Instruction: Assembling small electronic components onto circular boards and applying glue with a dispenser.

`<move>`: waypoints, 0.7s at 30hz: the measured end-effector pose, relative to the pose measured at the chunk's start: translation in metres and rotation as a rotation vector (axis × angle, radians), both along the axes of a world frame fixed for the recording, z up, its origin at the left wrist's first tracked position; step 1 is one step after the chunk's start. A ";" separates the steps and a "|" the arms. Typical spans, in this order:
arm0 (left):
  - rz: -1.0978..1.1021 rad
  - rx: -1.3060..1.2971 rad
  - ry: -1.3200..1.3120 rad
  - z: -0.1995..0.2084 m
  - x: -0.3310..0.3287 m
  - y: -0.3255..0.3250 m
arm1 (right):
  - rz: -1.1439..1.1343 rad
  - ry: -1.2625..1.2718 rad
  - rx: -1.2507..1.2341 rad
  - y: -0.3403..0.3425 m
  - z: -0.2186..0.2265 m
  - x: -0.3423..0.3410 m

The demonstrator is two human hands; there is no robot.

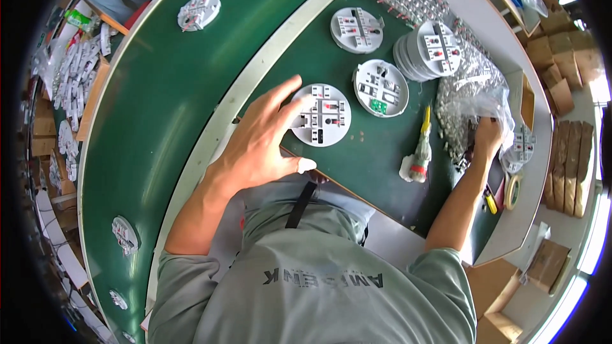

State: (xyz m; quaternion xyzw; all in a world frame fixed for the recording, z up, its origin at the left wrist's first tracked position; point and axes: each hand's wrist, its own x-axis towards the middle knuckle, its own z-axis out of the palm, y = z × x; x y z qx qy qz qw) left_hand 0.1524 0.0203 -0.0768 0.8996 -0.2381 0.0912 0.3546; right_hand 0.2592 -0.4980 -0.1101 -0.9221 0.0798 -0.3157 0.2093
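My left hand (pixel 254 141) is open, fingers spread, with white tape around the thumb tip. Its fingertips reach over the left edge of a round white plastic housing (pixel 339 129) lying near the bench's front edge. The housing has black, red and white parts set in its face. At the right, my right hand (pixel 488 135) is in a clear plastic bag (pixel 489 97), beside a heap of small metal parts (pixel 454 121). Its fingers are hidden, so what they hold cannot be seen.
Behind are another round housing (pixel 357 29), an open one with a green board (pixel 381 92), and a stack of housings (pixel 414 57). A power screwdriver (pixel 421 150), yellow-handled tool (pixel 490 200) and tape roll (pixel 512 191) lie right. A green conveyor (pixel 166 102) carries housings at left.
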 end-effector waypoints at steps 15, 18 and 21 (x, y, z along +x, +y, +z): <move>0.042 0.013 0.025 -0.035 0.013 -0.027 | 0.637 0.212 0.278 0.275 0.040 -0.098; 0.040 0.003 0.038 -0.035 0.014 -0.028 | 0.755 0.184 0.178 0.282 0.024 -0.091; 0.039 -0.011 0.047 -0.034 0.015 -0.028 | 0.772 0.141 0.093 0.282 0.021 -0.094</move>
